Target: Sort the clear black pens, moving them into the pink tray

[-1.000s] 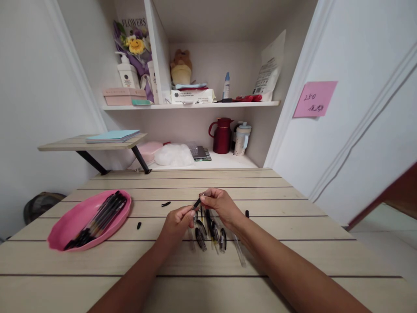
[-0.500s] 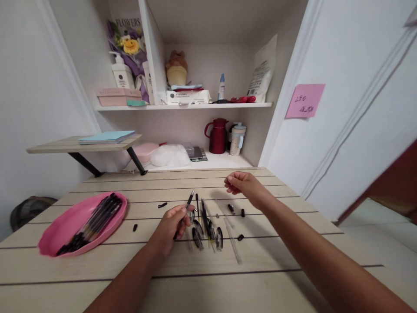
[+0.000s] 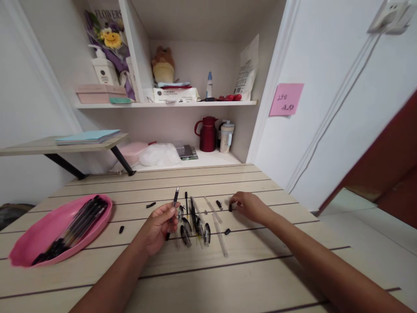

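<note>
My left hand (image 3: 163, 221) is closed around a black pen (image 3: 176, 195), its metal tip pointing up and away from me. To the right, my right hand (image 3: 249, 206) has its thumb and fingers pinched at a small black pen part (image 3: 230, 207) at the tabletop. Between the hands lies a loose group of pen pieces: several dark clear caps (image 3: 206, 234), black pen parts (image 3: 193, 217) and clear barrels (image 3: 220, 239). A black grip piece (image 3: 219, 204) and another small black piece (image 3: 227, 231) lie close to my right hand.
A pink tray (image 3: 26, 243) with several black pens (image 3: 78, 226) stands at the left. Small black pieces (image 3: 121, 229) lie beside it. Behind are a raised stand (image 3: 35, 145) with papers, and a shelf holding a red jug (image 3: 207, 134) and a cup (image 3: 226, 137).
My right hand has come down to the tabletop at the small black pen part. My left hand still holds the pen. The whole view has shifted, so things appear further left.
</note>
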Available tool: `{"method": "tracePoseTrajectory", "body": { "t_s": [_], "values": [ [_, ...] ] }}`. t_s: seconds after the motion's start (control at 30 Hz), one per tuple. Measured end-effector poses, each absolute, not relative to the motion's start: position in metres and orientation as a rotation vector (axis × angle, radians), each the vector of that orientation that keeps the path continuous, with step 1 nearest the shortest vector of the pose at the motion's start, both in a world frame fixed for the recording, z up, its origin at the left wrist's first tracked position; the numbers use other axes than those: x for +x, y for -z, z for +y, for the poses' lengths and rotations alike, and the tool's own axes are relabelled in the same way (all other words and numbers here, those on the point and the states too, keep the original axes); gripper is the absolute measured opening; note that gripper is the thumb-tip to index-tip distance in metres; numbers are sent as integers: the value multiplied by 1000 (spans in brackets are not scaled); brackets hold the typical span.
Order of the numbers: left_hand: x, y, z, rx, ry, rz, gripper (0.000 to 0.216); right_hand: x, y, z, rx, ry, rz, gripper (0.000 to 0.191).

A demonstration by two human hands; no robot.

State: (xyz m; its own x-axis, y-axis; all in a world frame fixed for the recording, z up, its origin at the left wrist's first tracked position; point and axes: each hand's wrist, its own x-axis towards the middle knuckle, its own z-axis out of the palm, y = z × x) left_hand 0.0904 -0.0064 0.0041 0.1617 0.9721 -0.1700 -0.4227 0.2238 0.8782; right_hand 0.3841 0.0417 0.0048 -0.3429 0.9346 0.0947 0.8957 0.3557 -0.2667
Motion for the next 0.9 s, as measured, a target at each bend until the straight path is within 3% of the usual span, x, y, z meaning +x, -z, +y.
{"method": "tracePoseTrajectory", "body": {
  "t_s": [0.2,0.9],
  "values": [
    [88,-1,-6,803,-1140,872,27,367,6,38,-1684,-15,-2543,25],
    [84,0,-4,797,-1106,804,30,359,4,34,-1582,-165,-2592,21]
  ]
}}
